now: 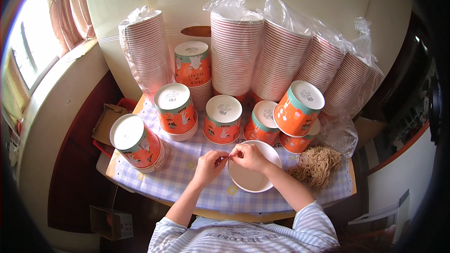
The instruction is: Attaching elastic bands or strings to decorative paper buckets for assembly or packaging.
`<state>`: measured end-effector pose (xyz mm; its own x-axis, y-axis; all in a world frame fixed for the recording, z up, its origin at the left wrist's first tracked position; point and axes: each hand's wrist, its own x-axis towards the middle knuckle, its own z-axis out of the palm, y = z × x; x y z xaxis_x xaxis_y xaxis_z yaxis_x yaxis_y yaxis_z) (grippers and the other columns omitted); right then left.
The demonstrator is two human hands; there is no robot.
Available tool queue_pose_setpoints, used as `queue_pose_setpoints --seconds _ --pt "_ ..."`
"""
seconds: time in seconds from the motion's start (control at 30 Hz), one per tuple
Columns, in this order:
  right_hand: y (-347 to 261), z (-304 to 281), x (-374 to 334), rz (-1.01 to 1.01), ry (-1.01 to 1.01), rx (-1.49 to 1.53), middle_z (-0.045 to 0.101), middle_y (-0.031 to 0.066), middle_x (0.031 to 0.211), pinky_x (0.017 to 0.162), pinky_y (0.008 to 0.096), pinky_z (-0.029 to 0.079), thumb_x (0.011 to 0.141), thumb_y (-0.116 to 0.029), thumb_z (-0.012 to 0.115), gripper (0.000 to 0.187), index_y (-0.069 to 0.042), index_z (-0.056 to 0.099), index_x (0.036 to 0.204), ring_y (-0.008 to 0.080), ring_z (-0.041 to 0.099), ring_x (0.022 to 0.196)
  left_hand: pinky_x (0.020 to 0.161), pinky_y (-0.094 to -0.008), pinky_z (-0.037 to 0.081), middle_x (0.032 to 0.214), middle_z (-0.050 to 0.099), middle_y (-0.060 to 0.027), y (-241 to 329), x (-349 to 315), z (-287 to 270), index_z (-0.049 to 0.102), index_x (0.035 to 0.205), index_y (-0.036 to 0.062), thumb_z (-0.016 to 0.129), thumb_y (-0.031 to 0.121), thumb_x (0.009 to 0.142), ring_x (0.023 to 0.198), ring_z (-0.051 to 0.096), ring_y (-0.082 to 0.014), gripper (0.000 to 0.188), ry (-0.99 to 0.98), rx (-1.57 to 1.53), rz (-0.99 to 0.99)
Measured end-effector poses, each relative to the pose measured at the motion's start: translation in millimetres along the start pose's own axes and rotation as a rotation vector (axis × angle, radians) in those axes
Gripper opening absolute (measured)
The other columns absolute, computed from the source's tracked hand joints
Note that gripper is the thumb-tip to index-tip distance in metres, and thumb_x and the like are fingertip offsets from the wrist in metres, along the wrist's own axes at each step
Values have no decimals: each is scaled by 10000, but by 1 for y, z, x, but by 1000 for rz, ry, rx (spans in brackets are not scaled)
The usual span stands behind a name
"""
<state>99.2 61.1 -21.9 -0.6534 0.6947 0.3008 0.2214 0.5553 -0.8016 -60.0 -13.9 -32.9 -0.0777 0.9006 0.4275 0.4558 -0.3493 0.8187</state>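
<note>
Head cam, left to right: upside-down orange-and-teal printed paper tub (pixel 137 140) on the blue-checked tablecloth (pixel 187 185), then left hand (pixel 211 166) and right hand (pixel 249 156), fingertips pinched together (can't tell on what) by an open white-lined round paper tub's (pixel 251 177) rim, then tangled tan twine (pixel 318 166) beside the right forearm.

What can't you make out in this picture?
In the head view:
Whatever the left hand and right hand may pinch: too small, screened by their fingers.
Part of the open cup's rim: behind the right hand.
The twine ends: lost in the tangle.
The curtain top: cut off by the upper edge.
</note>
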Motion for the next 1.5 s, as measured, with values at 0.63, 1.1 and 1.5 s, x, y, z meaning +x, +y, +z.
queue_pose_setpoints --seconds 0.63,1.1,1.5 --pt "-13 -3 1 -81 -21 -105 593 73 705 561 308 465 712 -78 645 95 -48 566 754 192 585 616 539 -211 446 692 589 -45 -16 -2 6 591 840 -5 597 20 774 571 523 -58 71 -40 -185 -183" --pt "-12 -4 2 -67 -32 -97 605 75 731 573 304 470 739 -117 650 109 -42 591 792 182 585 622 556 -164 397 746 577 14 -29 -3 7 575 863 -12 571 45 830 645 486 -23 66 -83 -583 -256" --pt "-21 -8 2 -22 -9 -91 609 81 760 590 312 481 722 -126 643 127 -48 587 806 206 596 641 595 -180 420 776 629 -28 -27 -1 2 615 854 -17 601 88 831 687 517 -40 109 -94 -616 -342"
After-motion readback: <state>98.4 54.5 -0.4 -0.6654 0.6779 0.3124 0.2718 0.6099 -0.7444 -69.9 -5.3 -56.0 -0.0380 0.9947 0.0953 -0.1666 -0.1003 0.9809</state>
